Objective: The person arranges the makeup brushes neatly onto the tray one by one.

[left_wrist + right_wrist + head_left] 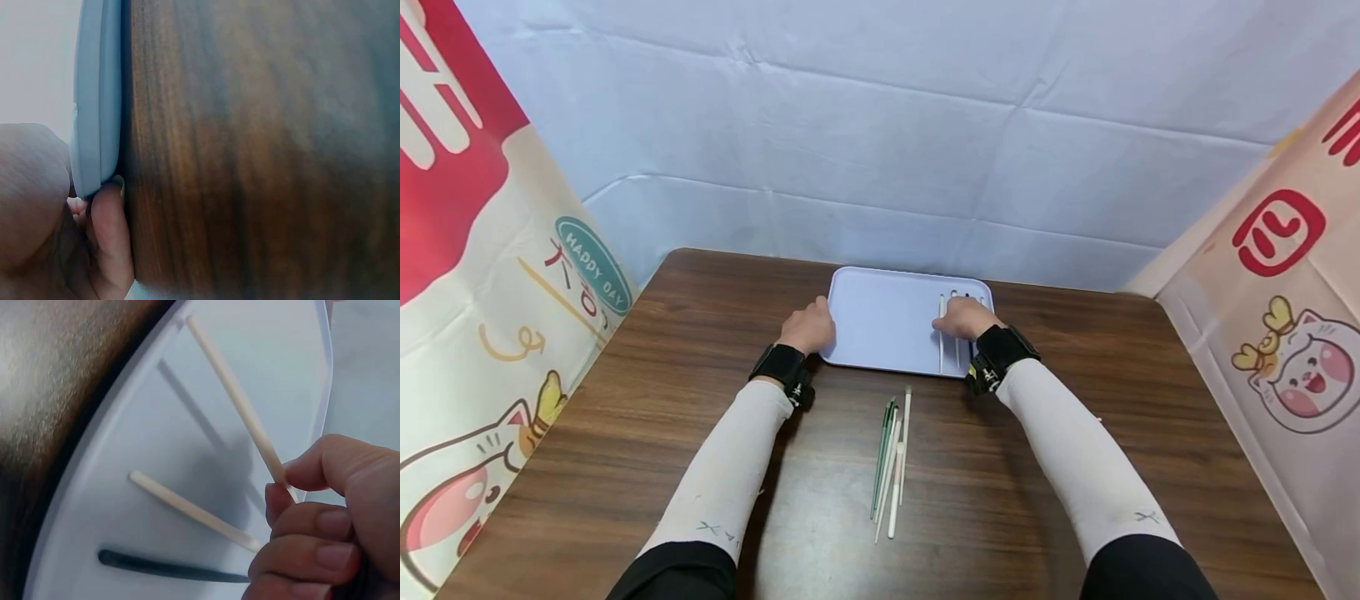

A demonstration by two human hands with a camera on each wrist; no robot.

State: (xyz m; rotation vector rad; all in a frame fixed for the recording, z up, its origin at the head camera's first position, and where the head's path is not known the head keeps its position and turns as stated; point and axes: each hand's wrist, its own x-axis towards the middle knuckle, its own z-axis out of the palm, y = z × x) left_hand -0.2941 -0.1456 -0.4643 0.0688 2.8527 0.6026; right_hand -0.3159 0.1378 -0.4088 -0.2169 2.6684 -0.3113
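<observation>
Both hands: right hand (964, 317) pinches chopstick (234, 403), left hand (808, 325) grips tray (880, 321).

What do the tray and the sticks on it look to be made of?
Tray: likely plastic; smooth, matte pale blue, with a rounded moulded rim in the left wrist view. Cream stick pinched by the right hand: smooth and uniform, plastic or painted wood, hard to tell. Dark stick: same shape, glossy dark green.
</observation>
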